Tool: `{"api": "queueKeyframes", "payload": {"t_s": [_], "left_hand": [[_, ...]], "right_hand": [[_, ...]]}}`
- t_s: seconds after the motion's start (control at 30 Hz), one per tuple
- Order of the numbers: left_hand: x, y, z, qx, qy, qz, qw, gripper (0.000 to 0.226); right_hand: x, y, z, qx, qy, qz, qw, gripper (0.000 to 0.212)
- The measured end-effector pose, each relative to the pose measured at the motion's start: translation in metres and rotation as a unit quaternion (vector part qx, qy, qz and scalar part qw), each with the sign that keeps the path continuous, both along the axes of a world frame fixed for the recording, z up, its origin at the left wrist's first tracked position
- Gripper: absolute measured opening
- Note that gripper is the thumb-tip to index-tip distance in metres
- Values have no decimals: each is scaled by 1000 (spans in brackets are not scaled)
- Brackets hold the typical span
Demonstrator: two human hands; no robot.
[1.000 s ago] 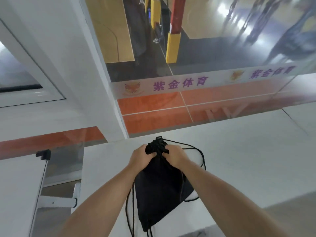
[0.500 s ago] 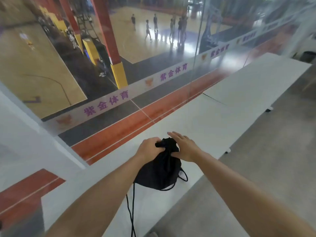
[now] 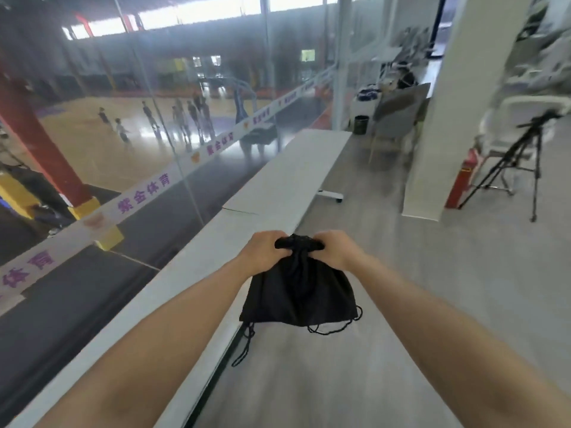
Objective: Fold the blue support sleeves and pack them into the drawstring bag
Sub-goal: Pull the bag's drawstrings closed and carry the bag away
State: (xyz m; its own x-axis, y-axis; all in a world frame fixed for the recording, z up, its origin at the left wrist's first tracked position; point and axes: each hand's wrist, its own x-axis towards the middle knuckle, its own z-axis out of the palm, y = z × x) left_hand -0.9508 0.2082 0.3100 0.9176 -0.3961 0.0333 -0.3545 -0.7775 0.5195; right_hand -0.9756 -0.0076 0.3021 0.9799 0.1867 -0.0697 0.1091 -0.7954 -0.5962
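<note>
A black drawstring bag (image 3: 298, 293) hangs in the air in front of me, its mouth bunched tight at the top. My left hand (image 3: 262, 251) grips the left side of the gathered mouth and my right hand (image 3: 335, 250) grips the right side. Black cords dangle from the bag's lower corners. No blue support sleeves are visible; whatever the bag holds is hidden.
A long white table (image 3: 278, 193) runs along a glass wall (image 3: 139, 134) on my left, overlooking a sports court. A white pillar (image 3: 448, 118), a red fire extinguisher (image 3: 462, 180), a black tripod (image 3: 522, 156) and chairs (image 3: 395, 118) stand on the grey floor to the right.
The bag has been lifted off the table and now hangs over the table's edge and floor. My right hand has closed on the mouth. My view has swung right, along the table.
</note>
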Motion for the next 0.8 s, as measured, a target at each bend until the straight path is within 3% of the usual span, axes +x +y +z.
{"api": "queueKeyframes", "payload": {"t_s": [0.2, 0.37, 0.53, 0.73, 0.8], "left_hand": [[17, -190, 11, 50, -50, -183, 981, 19], [15, -366, 3, 96, -104, -355, 924, 20], [3, -542, -6, 92, -135, -494, 854, 18], [-19, -735, -6, 98, -124, -599, 785, 23], [-32, -794, -4, 74, -118, -612, 779, 28]], "right_hand": [[-46, -178, 11, -41, -13, -130, 991, 16], [-100, -322, 6, -117, 5, -260, 958, 23], [-152, -460, 10, -163, 36, -358, 919, 7], [-205, -606, 20, -182, 86, -456, 867, 15], [-224, -650, 23, -186, 79, -494, 846, 20]]}}
